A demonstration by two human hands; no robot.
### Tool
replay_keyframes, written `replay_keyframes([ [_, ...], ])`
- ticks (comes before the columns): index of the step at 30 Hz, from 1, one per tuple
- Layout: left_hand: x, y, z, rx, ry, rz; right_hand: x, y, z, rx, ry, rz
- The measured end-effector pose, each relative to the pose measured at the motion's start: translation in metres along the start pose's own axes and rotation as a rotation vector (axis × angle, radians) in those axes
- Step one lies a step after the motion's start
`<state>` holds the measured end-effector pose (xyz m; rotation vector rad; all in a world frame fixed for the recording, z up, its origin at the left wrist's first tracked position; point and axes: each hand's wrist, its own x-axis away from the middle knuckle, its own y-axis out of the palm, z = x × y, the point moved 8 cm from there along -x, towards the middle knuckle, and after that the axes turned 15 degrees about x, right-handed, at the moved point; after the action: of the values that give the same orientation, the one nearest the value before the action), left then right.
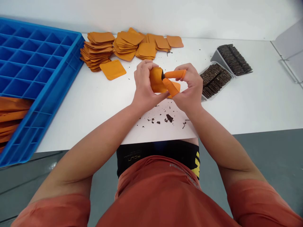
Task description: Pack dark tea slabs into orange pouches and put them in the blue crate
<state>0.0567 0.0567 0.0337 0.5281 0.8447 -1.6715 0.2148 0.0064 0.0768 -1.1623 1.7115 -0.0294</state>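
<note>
My left hand (pixel 143 83) is closed around a small orange paper pouch (pixel 155 78), its mouth turned to the right. At that mouth, my right hand (pixel 193 90) pinches a dark brown flake-like piece (pixel 163 75), most of which is hidden by the pouch and fingers. Orange finger cots (pixel 175 74) cover the right thumb and index finger. Another flat orange pouch (pixel 177 85) lies on the table beneath the hands, partly covered. Dark crumbs (pixel 169 118) are scattered on the white table (pixel 113 110) below.
Stacks of orange pouches (pixel 100 47) line the back, with a single pouch (pixel 113 69) in front. At right, two clear plastic tubs (pixel 214 56) hold thin dark brown squares (pixel 216 78). A blue divided crate (pixel 53 91) on the left contains more orange pouches (pixel 11 115).
</note>
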Motion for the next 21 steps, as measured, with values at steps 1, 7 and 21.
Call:
replay_keyframes([
  [1, 0.000, 0.000, 0.000, -0.002, 0.004, -0.005, 0.000, 0.000, 0.001, 0.008, 0.001, -0.001],
  [7, 0.000, -0.007, -0.015, 0.046, -0.068, 0.055, 0.003, 0.013, -0.006, 0.075, -0.067, -0.186],
  [21, 0.002, 0.007, -0.012, 0.301, -0.253, -0.099, 0.004, 0.012, -0.015, 0.054, -0.053, -0.227],
])
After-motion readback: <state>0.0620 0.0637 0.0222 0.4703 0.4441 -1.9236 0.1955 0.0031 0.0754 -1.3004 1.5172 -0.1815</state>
